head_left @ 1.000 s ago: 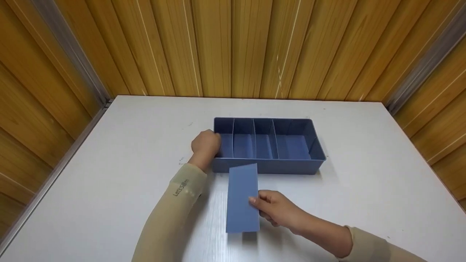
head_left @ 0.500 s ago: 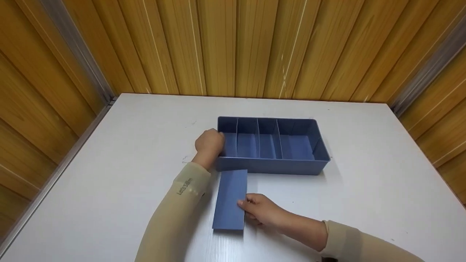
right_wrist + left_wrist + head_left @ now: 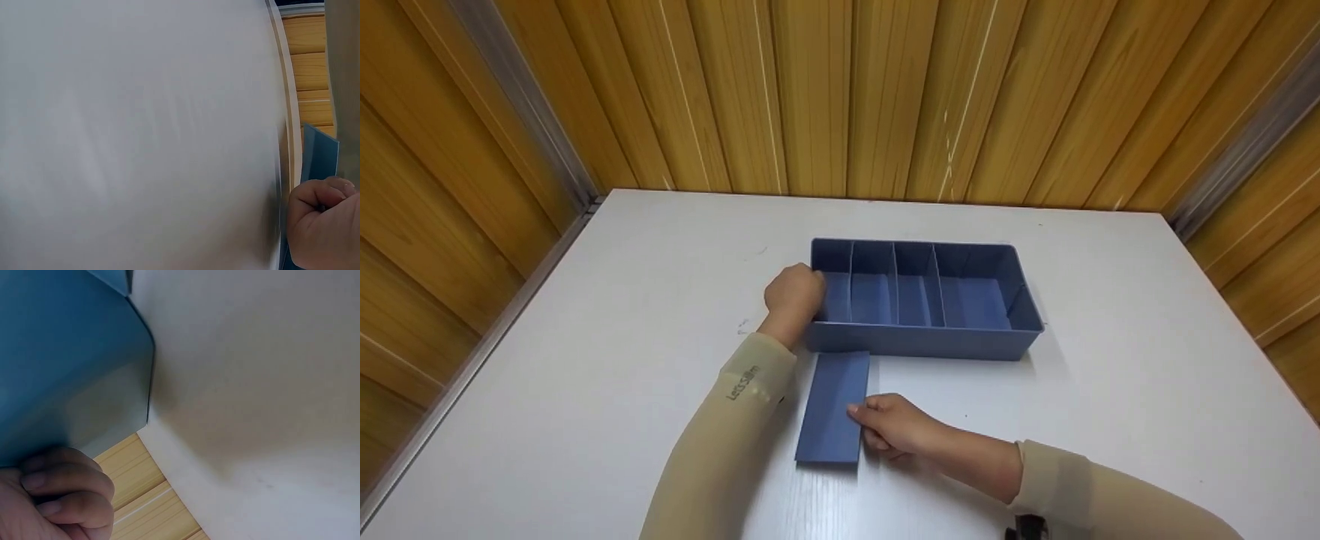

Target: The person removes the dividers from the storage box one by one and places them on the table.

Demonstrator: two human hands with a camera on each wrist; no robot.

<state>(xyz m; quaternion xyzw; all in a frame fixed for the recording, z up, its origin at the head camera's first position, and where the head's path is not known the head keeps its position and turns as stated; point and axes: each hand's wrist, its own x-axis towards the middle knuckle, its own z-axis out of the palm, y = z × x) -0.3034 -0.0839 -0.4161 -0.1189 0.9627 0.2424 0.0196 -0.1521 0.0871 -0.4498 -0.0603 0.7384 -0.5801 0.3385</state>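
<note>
A blue rectangular box [image 3: 930, 342] rests on the table, split by three upright dividers [image 3: 897, 285] into compartments of differing width. My left hand [image 3: 795, 292] grips its left wall from outside; in the left wrist view the curled fingers [image 3: 70, 486] meet the box's rim. Between thumb and fingers, my right hand [image 3: 896, 424] pinches the right long edge of a loose flat blue divider [image 3: 832, 409]. This panel lies close over the table just in front of the box's left part. In the right wrist view the divider [image 3: 322, 154] stands out past the hand.
The white table [image 3: 607, 360] reaches back to a wood-panelled wall [image 3: 825, 97], with more panelling at both sides. Metal corner posts [image 3: 529, 105] stand at the back corners. A dark device [image 3: 1030, 526] shows under the right sleeve.
My right hand has moved left and lower with the loose divider, which now lies flatter and closer to the table. My left hand keeps its grip on the box. The head view has shifted slightly.
</note>
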